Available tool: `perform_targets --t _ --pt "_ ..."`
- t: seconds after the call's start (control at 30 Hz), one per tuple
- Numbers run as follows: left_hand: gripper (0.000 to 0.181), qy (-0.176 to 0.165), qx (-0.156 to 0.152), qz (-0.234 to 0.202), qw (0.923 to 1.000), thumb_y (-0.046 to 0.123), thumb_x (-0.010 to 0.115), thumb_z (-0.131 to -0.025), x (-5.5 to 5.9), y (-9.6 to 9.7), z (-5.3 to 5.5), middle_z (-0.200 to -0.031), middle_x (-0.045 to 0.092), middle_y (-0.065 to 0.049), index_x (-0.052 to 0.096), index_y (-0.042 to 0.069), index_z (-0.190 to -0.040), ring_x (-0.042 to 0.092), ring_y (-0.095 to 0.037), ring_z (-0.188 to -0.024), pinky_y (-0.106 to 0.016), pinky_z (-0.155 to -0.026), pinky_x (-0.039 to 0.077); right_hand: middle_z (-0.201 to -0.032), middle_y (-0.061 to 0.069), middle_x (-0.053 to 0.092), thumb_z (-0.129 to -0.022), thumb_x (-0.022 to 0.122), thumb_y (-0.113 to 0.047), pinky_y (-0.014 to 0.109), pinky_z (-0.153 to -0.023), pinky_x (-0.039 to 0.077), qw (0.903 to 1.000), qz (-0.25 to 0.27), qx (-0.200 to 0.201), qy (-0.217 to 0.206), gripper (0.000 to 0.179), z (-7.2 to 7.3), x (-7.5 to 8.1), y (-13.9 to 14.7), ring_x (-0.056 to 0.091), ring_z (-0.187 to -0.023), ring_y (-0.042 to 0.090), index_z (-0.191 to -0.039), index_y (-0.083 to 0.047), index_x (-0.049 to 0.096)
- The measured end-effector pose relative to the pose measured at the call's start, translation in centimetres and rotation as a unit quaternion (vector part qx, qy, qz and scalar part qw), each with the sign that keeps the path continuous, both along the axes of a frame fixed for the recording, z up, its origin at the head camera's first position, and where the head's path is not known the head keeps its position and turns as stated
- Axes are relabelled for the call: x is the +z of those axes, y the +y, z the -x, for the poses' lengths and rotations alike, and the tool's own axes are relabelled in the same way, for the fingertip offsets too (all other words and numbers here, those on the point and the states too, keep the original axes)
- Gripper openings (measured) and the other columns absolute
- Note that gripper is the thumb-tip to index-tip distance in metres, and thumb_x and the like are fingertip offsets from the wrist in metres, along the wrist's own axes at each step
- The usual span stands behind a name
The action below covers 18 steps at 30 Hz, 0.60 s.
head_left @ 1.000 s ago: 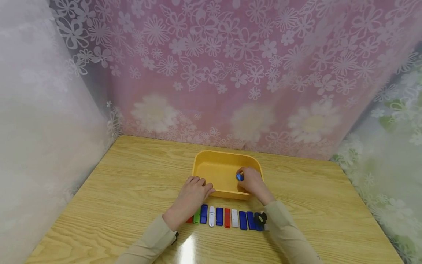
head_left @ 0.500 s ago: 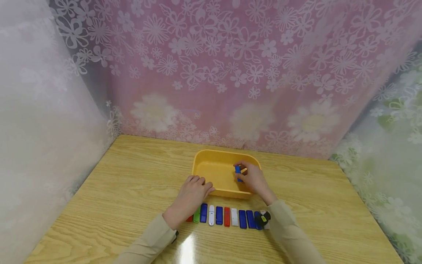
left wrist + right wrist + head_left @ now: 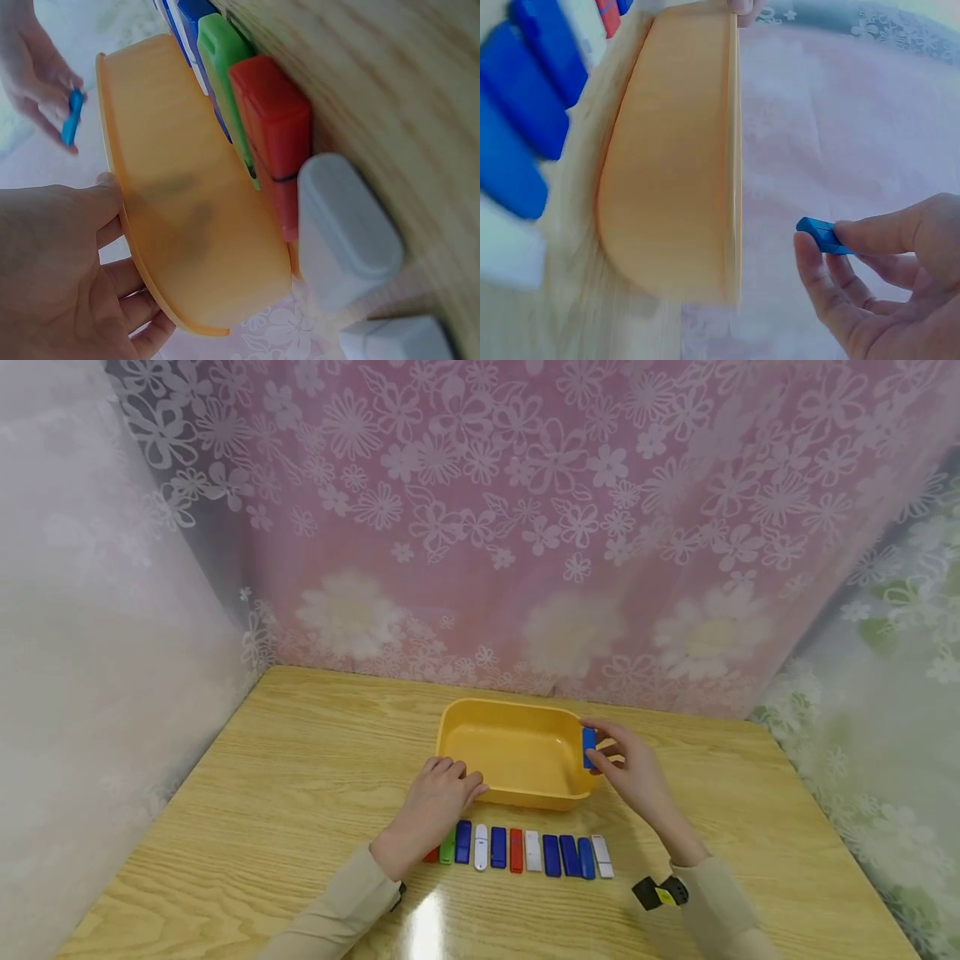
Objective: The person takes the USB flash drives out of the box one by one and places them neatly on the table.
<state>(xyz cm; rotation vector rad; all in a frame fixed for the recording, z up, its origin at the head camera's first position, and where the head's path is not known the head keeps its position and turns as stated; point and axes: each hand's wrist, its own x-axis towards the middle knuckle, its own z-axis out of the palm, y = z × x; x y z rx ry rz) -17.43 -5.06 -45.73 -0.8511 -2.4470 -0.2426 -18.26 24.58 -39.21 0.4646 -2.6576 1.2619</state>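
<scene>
My right hand [image 3: 636, 777] pinches a blue USB stick [image 3: 589, 748] between thumb and fingertips, at the right rim of a yellow plastic bin [image 3: 510, 756]. In the right wrist view the blue stick [image 3: 821, 234] is held above rim height, apart from the bin wall [image 3: 671, 150]. My left hand [image 3: 431, 803] grips the bin's near left rim. The left wrist view shows its thumb on the near side of the rim and the other fingers curled over to the inside. No sticks show on the visible bin floor.
A row of USB sticks [image 3: 517, 850] in red, green, blue and white lies on the wooden table [image 3: 330, 735] in front of the bin. My left forearm covers the row's left end. Flowered curtains [image 3: 480, 527] stand behind and on both sides.
My right hand has moved right with the blue USB stick, from inside the bin to its right rim, uncovering the row's right end. The left hand has stayed on the rim.
</scene>
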Motion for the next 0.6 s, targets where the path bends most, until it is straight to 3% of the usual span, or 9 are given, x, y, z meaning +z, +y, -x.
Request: perform_targets --t 0.13,0.27,0.43,0.6 --pt "0.024 -0.011 0.003 0.001 0.9999 0.034 0.061 -0.101 0.0 0.0 -0.1 -0.073 0.059 0.001 0.065 0.017 -0.084 0.056 -0.018 -0.071 -0.034 -0.081 0.051 -0.105 0.019 0.057 -0.096 0.062 0.006 0.029 -0.065 0.06 0.9993 -0.035 -0.007 -0.004 0.04 -1.8 -0.4 1.8 0.07 -0.082 0.03 -0.136 0.002 0.058" --pt "0.024 -0.014 0.005 0.003 0.9999 0.034 0.062 -0.101 -0.1 0.0 -0.1 -0.073 0.059 0.002 0.065 0.018 -0.083 0.055 -0.018 -0.071 -0.034 -0.081 0.051 -0.103 0.016 0.059 -0.096 0.064 0.004 0.034 -0.062 0.06 0.9947 -0.079 -0.015 -0.065 0.038 -3.3 -1.6 3.4 0.069 -0.081 0.025 -0.133 0.0 0.061" --pt "0.024 -0.013 0.005 0.003 0.9999 0.035 0.062 -0.1 -0.1 0.0 -0.1 -0.073 0.059 0.001 0.065 0.018 -0.083 0.055 -0.018 -0.072 -0.034 -0.081 0.051 -0.1 0.01 0.063 -0.095 0.066 0.0 0.031 -0.059 0.057 0.9819 -0.106 -0.015 -0.156 0.033 -4.8 -3.1 4.7 0.067 -0.076 0.018 -0.128 -0.003 0.065" --pt "0.024 -0.006 0.005 0.007 0.9999 0.035 0.062 -0.101 0.1 0.0 -0.2 -0.074 0.059 0.002 0.065 0.018 -0.083 0.056 -0.018 -0.072 -0.034 -0.082 0.051 -0.091 0.004 0.063 -0.092 0.069 0.0 0.027 -0.057 0.053 0.9753 -0.115 0.009 -0.188 0.028 -5.7 -4.3 5.2 0.064 -0.073 0.016 -0.12 -0.003 0.067"
